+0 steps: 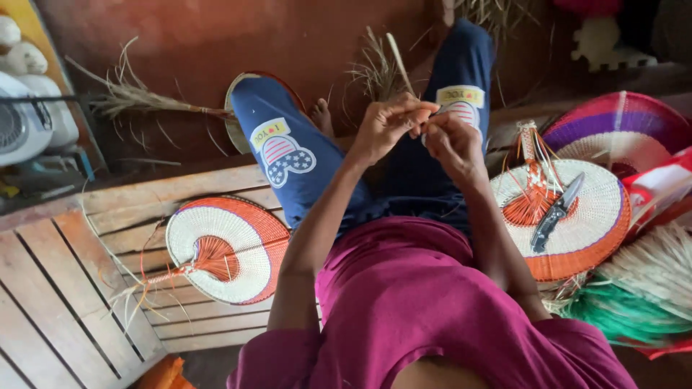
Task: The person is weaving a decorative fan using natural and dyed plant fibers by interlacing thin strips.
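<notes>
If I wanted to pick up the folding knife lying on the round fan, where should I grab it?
Probably by the dark handle of the knife, the lower end nearest the person. It lies slanted on the white and orange fan, with the shiny blade pointing up and away. Come from above at the handle end, fingers on its two long sides, clear of the blade. Both hands, left hand and right hand, are busy with a thin strip.

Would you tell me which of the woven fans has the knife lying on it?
The orange-rimmed fan on the person's right carries the folding knife; the similar fan on the left lies bare.
</notes>
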